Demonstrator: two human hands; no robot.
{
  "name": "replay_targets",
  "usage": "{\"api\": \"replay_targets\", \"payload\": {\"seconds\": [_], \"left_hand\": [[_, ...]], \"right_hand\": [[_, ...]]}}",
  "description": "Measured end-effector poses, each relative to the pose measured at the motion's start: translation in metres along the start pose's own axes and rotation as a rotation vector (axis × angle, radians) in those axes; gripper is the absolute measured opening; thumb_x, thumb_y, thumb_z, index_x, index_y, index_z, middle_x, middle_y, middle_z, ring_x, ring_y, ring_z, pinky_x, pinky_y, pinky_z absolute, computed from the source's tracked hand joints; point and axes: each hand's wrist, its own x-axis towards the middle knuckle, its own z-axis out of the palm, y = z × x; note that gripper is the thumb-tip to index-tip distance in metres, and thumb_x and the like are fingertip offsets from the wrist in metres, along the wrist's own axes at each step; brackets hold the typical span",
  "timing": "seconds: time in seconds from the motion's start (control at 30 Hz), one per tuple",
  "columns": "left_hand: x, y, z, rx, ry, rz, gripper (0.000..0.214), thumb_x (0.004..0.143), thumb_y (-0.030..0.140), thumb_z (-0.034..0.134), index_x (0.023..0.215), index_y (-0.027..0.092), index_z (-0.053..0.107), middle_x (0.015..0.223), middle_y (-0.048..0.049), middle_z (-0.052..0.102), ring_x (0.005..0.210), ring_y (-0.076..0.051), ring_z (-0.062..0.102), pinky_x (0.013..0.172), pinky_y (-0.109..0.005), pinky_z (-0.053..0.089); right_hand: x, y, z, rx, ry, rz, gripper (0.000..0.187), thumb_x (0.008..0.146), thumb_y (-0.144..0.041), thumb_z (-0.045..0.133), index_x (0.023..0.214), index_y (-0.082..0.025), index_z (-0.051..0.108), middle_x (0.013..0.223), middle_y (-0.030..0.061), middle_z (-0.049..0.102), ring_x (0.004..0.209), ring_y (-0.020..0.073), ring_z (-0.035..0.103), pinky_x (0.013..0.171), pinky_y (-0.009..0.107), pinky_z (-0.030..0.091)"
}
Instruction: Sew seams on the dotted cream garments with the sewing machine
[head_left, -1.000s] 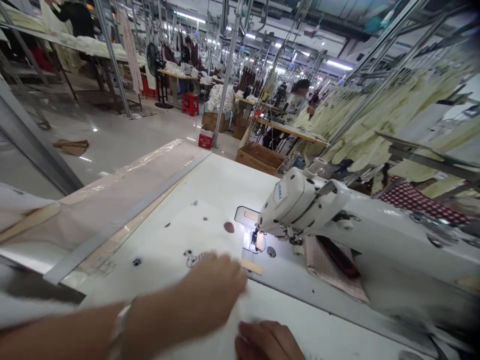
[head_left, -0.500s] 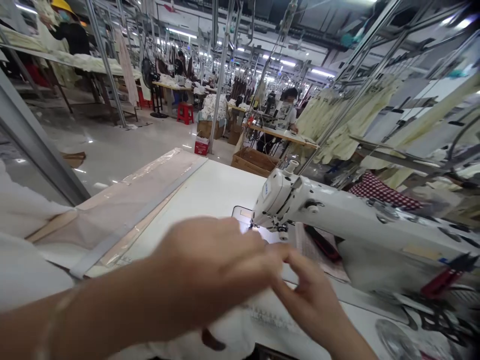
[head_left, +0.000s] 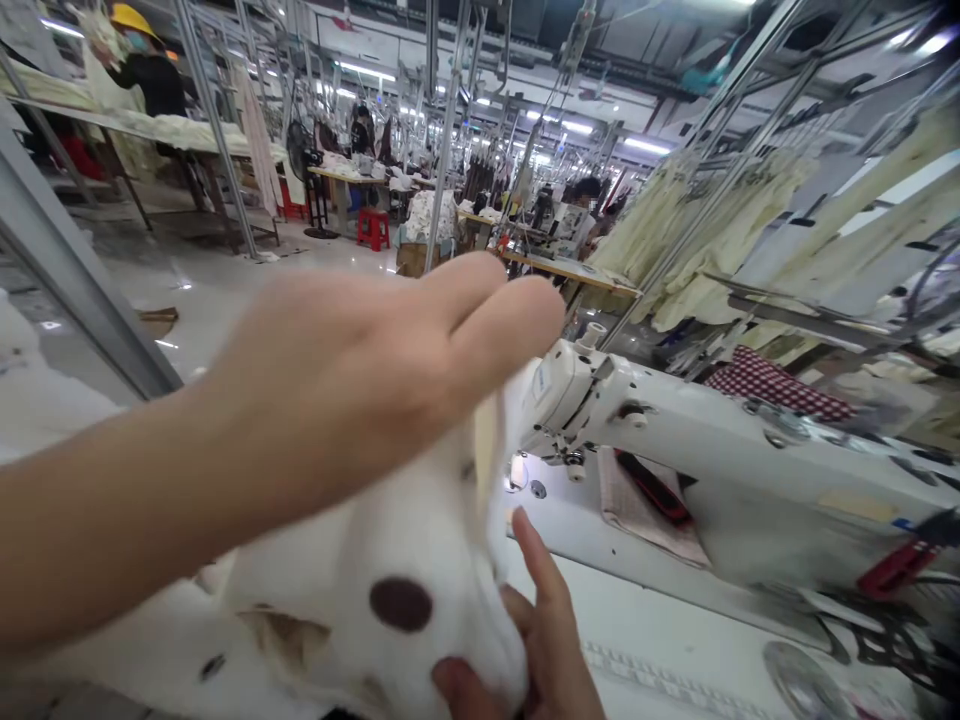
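Observation:
My left hand (head_left: pixel 390 350) is raised in front of the sewing machine, back of the hand toward me, fingers curled down. White cloth with dark brown spots (head_left: pixel 442 520) hangs beneath it; the fingertips on the cloth are hidden. Lower down, my right hand (head_left: pixel 544 630) pinches the cloth's right edge, thumb over the front and one finger pointing up. To the right stands a white sewing machine (head_left: pixel 637 400), its lit needle area (head_left: pixel 517 472) just beyond the cloth. More of the cloth spreads toward the lower left.
A folded pink cloth (head_left: pixel 615 490) with a black-and-red tool (head_left: pixel 652 488) lies under the machine arm. Red-handled snips (head_left: pixel 896 568) are at the right. A metal post (head_left: pixel 82 270) stands left. Pale yellow garments (head_left: pixel 712 240) hang behind. Co-workers are at far tables.
My left hand has risen and moved left, lifting the spotted white cloth into view. My right hand has moved down and left onto the cloth's edge. The cloth now covers the table's left part.

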Motion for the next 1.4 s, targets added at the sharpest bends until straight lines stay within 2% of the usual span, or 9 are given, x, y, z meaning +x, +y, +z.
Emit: {"api": "replay_targets", "payload": {"seconds": [0.07,0.2,0.33,0.5,0.7,0.8,0.9,1.1,1.4], "left_hand": [[0.016,-0.024,0.039,0.217,-0.118,0.054,0.030,0.084,0.005,0.031,0.098,0.015,0.055,0.071,0.0003,0.049,0.050,-0.009,0.043,0.049,-0.023,0.028],[0.018,-0.037,0.128,0.162,-0.403,-0.004,0.021,0.084,0.009,0.049,0.104,0.010,0.053,0.095,-0.0120,0.058,0.077,-0.022,0.056,0.061,-0.029,0.038],[-0.023,-0.015,0.165,-0.200,-0.643,0.107,0.023,0.080,0.016,0.062,0.103,0.017,0.057,0.100,-0.0083,0.059,0.086,-0.023,0.056,0.076,-0.035,0.039],[-0.056,-0.010,0.166,-0.502,-0.644,0.225,0.012,0.078,0.016,0.067,0.088,0.020,0.064,0.089,-0.0032,0.059,0.085,-0.021,0.054,0.084,-0.037,0.040],[-0.044,-0.024,0.132,-0.763,-0.471,0.156,0.023,0.077,0.001,0.050,0.081,0.020,0.062,0.076,0.0019,0.060,0.076,-0.014,0.055,0.092,-0.036,0.041],[-0.041,-0.030,0.118,-0.821,-0.509,0.135,0.018,0.077,0.005,0.050,0.075,0.019,0.060,0.073,0.0012,0.060,0.074,-0.014,0.056,0.071,-0.026,0.045],[-0.041,-0.032,0.114,-0.817,-0.598,0.148,0.014,0.080,0.008,0.054,0.077,0.019,0.062,0.077,0.0008,0.060,0.074,-0.014,0.057,0.066,-0.024,0.043],[-0.043,-0.004,0.141,-0.680,-0.646,0.193,0.011,0.081,0.007,0.056,0.078,0.018,0.055,0.073,0.0005,0.059,0.071,-0.016,0.053,0.065,-0.027,0.038],[-0.074,0.023,0.191,-0.514,-0.458,0.285,0.011,0.093,0.015,0.040,0.090,0.016,0.051,0.087,-0.0050,0.055,0.079,-0.019,0.044,0.077,-0.033,0.036]], "right_hand": [[-0.003,0.031,0.001,-0.012,0.003,0.103,0.083,0.081,-0.027,0.058,0.148,-0.028,0.008,0.082,-0.0002,0.066,0.053,0.0140,0.057,0.051,0.025,0.051],[0.005,0.075,-0.013,-0.300,0.110,0.010,0.056,0.083,-0.034,0.058,0.136,-0.027,0.042,0.090,0.0013,0.065,0.064,0.0133,0.058,0.058,0.025,0.050],[0.012,0.091,-0.026,-0.364,0.092,-0.105,0.038,0.087,-0.034,0.054,0.125,-0.026,0.052,0.091,0.0029,0.064,0.069,0.0144,0.059,0.059,0.026,0.051],[0.027,0.086,-0.029,-0.374,0.042,-0.147,0.043,0.089,-0.029,0.051,0.131,-0.029,0.044,0.105,0.0049,0.065,0.073,0.0152,0.058,0.060,0.027,0.052],[0.051,0.060,-0.007,-0.209,-0.096,-0.140,0.072,0.087,-0.019,0.047,0.147,-0.033,0.011,0.130,0.0071,0.054,0.086,0.0155,0.058,0.066,0.029,0.052],[0.057,0.054,0.004,-0.192,-0.124,-0.132,0.082,0.080,-0.020,0.057,0.147,-0.032,0.013,0.104,0.0031,0.063,0.079,0.0157,0.058,0.067,0.030,0.052],[0.054,0.061,0.000,-0.278,-0.112,-0.113,0.065,0.082,-0.021,0.056,0.142,-0.027,0.031,0.076,-0.0019,0.058,0.069,0.0147,0.056,0.065,0.029,0.051],[0.034,0.073,-0.016,-0.429,-0.040,-0.160,0.059,0.084,-0.021,0.056,0.138,-0.028,0.032,0.083,-0.0006,0.058,0.078,0.0172,0.058,0.073,0.034,0.051],[0.007,0.076,-0.023,-0.632,0.094,-0.408,0.024,0.087,-0.015,0.052,0.111,-0.018,0.052,0.095,0.0062,0.063,0.085,0.0198,0.054,0.071,0.033,0.041]]}}
